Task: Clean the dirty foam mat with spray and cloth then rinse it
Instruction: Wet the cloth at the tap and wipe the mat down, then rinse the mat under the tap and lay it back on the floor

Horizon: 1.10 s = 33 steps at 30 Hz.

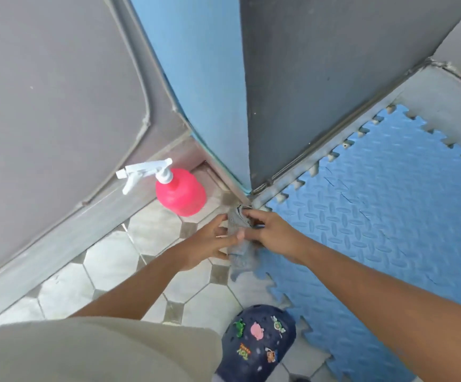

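Note:
A blue foam mat (383, 216) with a diamond-plate pattern and jigsaw edges lies on the floor at the right, against a wall corner. A grey cloth (237, 252) hangs at the mat's left corner. My left hand (210, 244) grips the cloth from the left. My right hand (273, 232) pinches its upper end from the right. A pink spray bottle (181, 193) with a white trigger head stands on the floor to the left of my hands, about a hand's width away.
The floor has white octagonal tiles (108, 260) with small grey squares. A blue and dark grey wall corner (245, 106) rises right behind my hands. My dark blue clog (256, 346) with charms rests at the mat's near edge. A grey curved panel (58, 106) fills the left.

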Available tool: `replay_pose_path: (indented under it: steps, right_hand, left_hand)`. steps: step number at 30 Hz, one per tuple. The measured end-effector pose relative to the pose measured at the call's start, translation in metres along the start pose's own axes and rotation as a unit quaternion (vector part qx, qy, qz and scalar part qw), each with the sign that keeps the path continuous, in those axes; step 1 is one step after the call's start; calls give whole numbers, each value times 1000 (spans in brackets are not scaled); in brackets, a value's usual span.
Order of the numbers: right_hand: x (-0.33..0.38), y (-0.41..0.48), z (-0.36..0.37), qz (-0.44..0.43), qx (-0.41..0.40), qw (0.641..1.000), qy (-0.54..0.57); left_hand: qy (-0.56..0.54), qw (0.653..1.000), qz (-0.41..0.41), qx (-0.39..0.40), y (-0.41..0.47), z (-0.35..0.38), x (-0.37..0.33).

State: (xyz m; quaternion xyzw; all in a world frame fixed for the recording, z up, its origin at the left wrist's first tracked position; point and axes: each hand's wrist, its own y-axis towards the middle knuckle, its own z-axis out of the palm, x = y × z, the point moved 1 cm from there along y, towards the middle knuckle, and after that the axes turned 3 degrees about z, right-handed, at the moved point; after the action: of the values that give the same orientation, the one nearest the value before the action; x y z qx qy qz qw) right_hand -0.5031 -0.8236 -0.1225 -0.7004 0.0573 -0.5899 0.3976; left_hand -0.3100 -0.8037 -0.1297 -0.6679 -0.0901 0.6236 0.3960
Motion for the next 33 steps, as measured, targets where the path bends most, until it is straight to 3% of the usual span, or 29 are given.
replay_pose_path:
  steps: [5,11,16,20,23,25,27,28,31,33]
  right_hand:
    - [5,3,18,0,114,993,-35]
    - [10,31,38,-26,33,992,-121]
    - [-2,54,26,20,5,979,-204]
    - [-4,59,30,19,5,976,-217]
    - [-4,59,30,19,9,974,-227]
    - [-4,59,26,24,2,973,-229]
    - [-4,59,20,26,-13,972,-233]
    - [-3,58,16,30,-19,971,-237]
    - [-2,54,3,48,-20,969,-241]
    - [-4,48,-7,66,-24,971,-227]
  left_hand:
    - [7,999,44,-22,-5,-26,-5]
    - [19,992,-3,-128,-19,-78,9]
    - [21,975,-69,-209,-44,-117,38]
    - [30,925,-61,-374,-57,-137,53]
    - [251,852,-159,-430,-49,-127,47]
    - [467,761,-219,-393,-44,-110,28]
    - [614,696,-199,-315,-34,-90,7]
    - [642,701,-169,-262,-28,-77,-3]
    - [575,808,-70,-105,-5,-32,-20]
    - [553,831,1,-50,11,-6,-26]
